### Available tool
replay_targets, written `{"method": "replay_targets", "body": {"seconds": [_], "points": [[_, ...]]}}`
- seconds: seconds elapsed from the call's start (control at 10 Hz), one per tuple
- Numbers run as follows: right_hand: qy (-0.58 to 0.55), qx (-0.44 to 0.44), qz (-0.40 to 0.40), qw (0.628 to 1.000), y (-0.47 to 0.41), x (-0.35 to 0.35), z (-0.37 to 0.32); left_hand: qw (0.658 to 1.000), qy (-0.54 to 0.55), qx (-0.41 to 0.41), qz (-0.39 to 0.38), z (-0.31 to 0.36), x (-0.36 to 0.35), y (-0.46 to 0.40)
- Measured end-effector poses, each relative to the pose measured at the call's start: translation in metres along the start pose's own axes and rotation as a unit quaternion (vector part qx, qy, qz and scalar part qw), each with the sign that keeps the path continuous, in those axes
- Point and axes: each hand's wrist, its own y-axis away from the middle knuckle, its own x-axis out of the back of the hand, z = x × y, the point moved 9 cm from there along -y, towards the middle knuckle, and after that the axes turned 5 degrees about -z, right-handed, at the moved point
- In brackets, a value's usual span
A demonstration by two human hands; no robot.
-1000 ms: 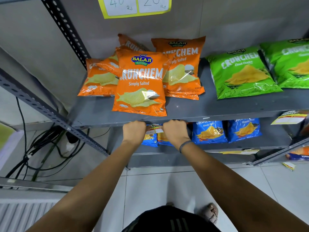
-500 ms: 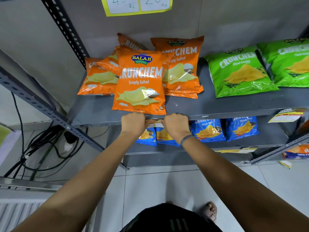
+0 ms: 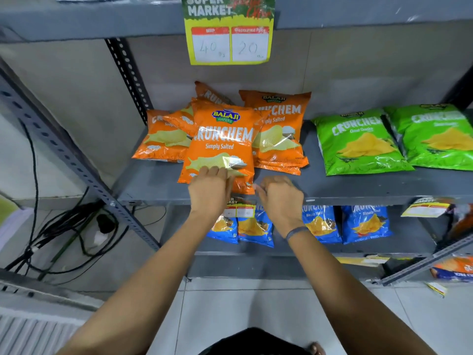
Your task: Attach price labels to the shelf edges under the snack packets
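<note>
Orange snack packets [image 3: 222, 143] lie on the grey middle shelf [image 3: 358, 190]. A small price label [image 3: 239, 207] hangs from that shelf's front edge, between my wrists. My left hand [image 3: 210, 190] rests flat on the bottom of the front orange packet, fingers together. My right hand [image 3: 280, 198] hovers over the shelf edge beside that packet, fingers curled loosely, nothing visible in it. A larger price label [image 3: 229, 34] reading 40 and 20 hangs from the top shelf edge.
Green packets [image 3: 358, 142] lie to the right on the same shelf. Blue packets [image 3: 320, 224] sit on the lower shelf, and another label [image 3: 425, 207] hangs at the right. Black cables [image 3: 64, 226] lie on the floor at the left behind the slotted upright [image 3: 64, 155].
Both hands have lifted from the shelf's front edge onto the shelf top, uncovering the small label that hangs there. The view has tilted up, showing the top shelf's label in full.
</note>
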Motion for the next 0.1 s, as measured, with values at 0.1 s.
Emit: {"method": "replay_targets", "body": {"seconds": [0.1], "points": [[-0.035, 0.014, 0.203, 0.978, 0.0008, 0.0827, -0.0123, 0.963, 0.091, -0.092, 0.238, 0.0235, 0.0879, 0.0014]]}}
